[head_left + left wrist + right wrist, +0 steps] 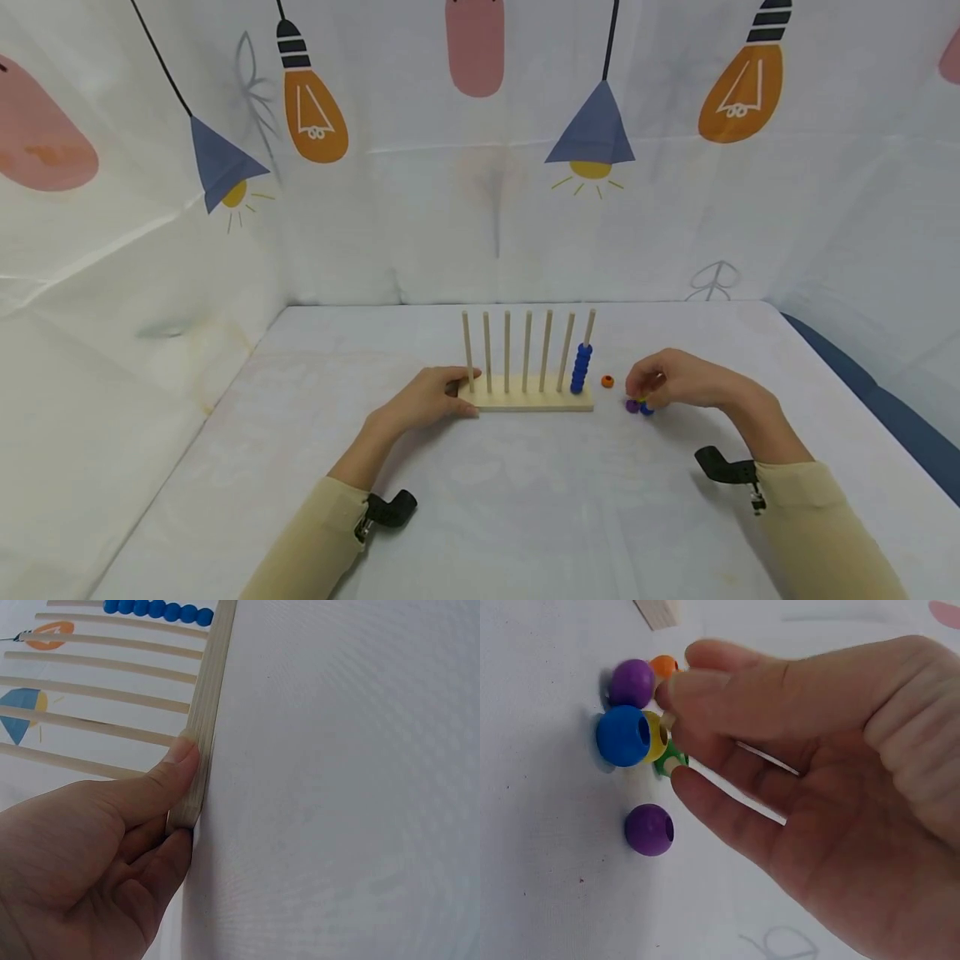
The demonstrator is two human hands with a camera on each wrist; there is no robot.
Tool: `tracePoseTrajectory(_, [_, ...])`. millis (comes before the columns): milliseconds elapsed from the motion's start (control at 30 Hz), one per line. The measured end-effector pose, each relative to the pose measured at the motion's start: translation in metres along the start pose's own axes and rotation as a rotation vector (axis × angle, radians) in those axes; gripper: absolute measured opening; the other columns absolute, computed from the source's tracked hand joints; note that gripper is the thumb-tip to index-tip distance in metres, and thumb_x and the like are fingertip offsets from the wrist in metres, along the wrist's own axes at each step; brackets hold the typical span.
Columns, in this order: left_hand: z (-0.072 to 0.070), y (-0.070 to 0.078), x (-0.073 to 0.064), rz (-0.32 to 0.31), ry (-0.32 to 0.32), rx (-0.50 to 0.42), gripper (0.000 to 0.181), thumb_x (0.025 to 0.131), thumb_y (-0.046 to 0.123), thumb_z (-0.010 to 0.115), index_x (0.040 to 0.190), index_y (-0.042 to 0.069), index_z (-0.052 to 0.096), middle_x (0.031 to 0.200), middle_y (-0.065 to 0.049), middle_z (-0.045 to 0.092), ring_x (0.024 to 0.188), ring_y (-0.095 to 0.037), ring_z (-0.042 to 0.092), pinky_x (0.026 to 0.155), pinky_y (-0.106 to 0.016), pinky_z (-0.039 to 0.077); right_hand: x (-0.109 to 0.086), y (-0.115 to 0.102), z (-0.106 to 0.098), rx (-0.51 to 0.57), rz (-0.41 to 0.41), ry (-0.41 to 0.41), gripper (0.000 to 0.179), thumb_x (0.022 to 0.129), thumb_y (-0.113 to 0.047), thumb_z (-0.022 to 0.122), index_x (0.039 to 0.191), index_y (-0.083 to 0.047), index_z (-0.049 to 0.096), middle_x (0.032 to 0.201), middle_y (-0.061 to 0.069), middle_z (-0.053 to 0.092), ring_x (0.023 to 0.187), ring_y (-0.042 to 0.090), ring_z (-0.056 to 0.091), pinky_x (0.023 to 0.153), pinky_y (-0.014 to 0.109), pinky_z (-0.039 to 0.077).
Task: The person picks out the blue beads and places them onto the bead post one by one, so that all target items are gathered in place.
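A pale wooden bead rack (532,401) with several upright pegs stands on the table. Blue beads (581,368) are stacked on its rightmost peg. My left hand (431,393) grips the left end of the rack's base, thumb on the near side and fingers at the end. My right hand (678,379) is over loose beads to the right of the rack, fingertips right at them. In the right wrist view, a blue bead (622,736), purple bead (632,684), yellow bead (657,736) and green bead (667,763) lie clustered at the fingertips, partly hidden.
An orange bead (607,381) lies between the rack and my right hand. Another purple bead (649,829) sits apart from the cluster in the right wrist view. A white cloth with printed lamps (592,133) hangs behind the white table (525,500).
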State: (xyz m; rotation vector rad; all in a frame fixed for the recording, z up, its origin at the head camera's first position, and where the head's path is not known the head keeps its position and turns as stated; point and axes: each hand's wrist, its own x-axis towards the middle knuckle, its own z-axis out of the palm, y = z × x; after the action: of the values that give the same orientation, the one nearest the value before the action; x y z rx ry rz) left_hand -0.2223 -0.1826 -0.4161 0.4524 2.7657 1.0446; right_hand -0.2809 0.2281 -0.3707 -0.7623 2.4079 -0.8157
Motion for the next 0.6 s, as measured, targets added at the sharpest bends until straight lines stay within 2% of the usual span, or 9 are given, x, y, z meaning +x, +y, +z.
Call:
tracePoseTrajectory(67, [-0.0005, -0.0009, 0.0001, 0.002, -0.002, -0.004, 0.065, 0.083, 0.03, 0.081, 0.142, 0.02, 0.056, 0.144, 0.004, 0.057, 0.114, -0.012, 0.055, 0.1, -0.035, 0.046, 0.0009, 0.0, 0.0007, -0.026, 0.003, 0.004, 0.023, 0.079, 0.004, 0.066, 0.098, -0.007, 0.071, 0.098, 0.006, 0.068, 0.09, 0.021, 0.055, 0.078, 0.034, 0.049])
tracePoseTrajectory(300, [-0.0001, -0.0022, 0.0004, 0.007, -0.009, -0.013, 0.065, 0.083, 0.031, 0.08, 0.143, 0.019, 0.055, 0.147, 0.003, 0.054, 0.135, -0.015, 0.05, 0.109, -0.039, 0.044, 0.0014, 0.001, 0.0011, -0.065, 0.025, 0.027, 0.021, 0.077, 0.004, 0.069, 0.093, -0.009, 0.07, 0.097, 0.005, 0.066, 0.089, 0.021, 0.054, 0.078, 0.033, 0.048])
tracePoseTrajectory(600, [-0.0001, 0.0003, 0.0001, 0.008, -0.001, -0.014, 0.064, 0.083, 0.03, 0.081, 0.142, 0.019, 0.056, 0.145, 0.004, 0.057, 0.115, -0.011, 0.054, 0.101, -0.034, 0.046, -0.0014, 0.0053, -0.0017, -0.061, 0.044, 0.019, 0.018, 0.075, 0.002, 0.072, 0.089, -0.007, 0.066, 0.09, 0.005, 0.061, 0.086, 0.021, 0.052, 0.075, 0.033, 0.046])
